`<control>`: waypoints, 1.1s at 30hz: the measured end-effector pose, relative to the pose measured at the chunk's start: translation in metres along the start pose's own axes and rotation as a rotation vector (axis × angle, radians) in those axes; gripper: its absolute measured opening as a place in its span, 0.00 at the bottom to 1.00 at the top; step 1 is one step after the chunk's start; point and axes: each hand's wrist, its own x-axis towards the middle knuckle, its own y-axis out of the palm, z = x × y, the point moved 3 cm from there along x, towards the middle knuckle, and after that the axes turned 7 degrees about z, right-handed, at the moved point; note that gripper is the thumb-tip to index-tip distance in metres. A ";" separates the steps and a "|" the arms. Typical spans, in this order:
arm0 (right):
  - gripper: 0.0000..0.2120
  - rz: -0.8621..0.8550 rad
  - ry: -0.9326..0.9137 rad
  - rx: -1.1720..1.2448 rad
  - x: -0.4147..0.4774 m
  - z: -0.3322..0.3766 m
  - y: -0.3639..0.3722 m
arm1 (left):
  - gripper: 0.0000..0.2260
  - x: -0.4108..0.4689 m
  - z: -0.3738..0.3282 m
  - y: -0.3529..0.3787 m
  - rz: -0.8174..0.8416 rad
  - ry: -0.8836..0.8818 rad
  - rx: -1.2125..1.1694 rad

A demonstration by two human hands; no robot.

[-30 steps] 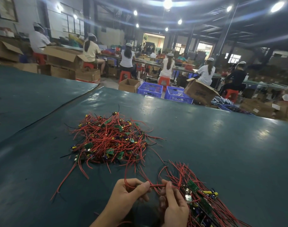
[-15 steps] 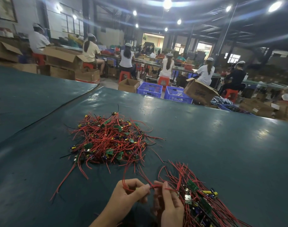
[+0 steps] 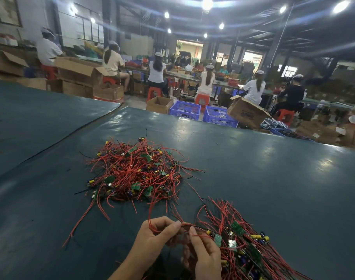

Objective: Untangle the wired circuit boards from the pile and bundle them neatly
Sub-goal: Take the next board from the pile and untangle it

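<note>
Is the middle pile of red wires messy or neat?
Messy. The pile of red wires and small green circuit boards sprawls on the dark green table, wires crossing every way.

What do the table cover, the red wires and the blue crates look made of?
The table cover: dark green vinyl or rubber sheet, glossy, with bright reflections. The red wires: plastic-insulated, thin, smooth, bending freely. The blue crates: moulded plastic, probably, with lattice walls.
</note>
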 end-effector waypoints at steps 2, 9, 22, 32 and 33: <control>0.17 -0.002 0.005 -0.005 0.001 -0.001 -0.001 | 0.12 0.000 0.000 0.000 0.002 0.005 -0.001; 0.13 0.015 0.041 0.008 0.001 -0.002 -0.002 | 0.11 0.000 0.000 -0.002 -0.019 -0.002 -0.013; 0.17 0.043 0.006 -0.022 0.001 -0.001 -0.001 | 0.15 0.001 0.002 -0.004 -0.004 -0.008 0.014; 0.14 0.136 -0.004 -0.025 -0.007 0.005 0.004 | 0.14 0.001 0.002 -0.003 0.043 -0.036 0.043; 0.13 0.136 -0.008 -0.022 -0.007 0.006 0.004 | 0.14 0.001 0.001 -0.003 0.045 -0.035 0.046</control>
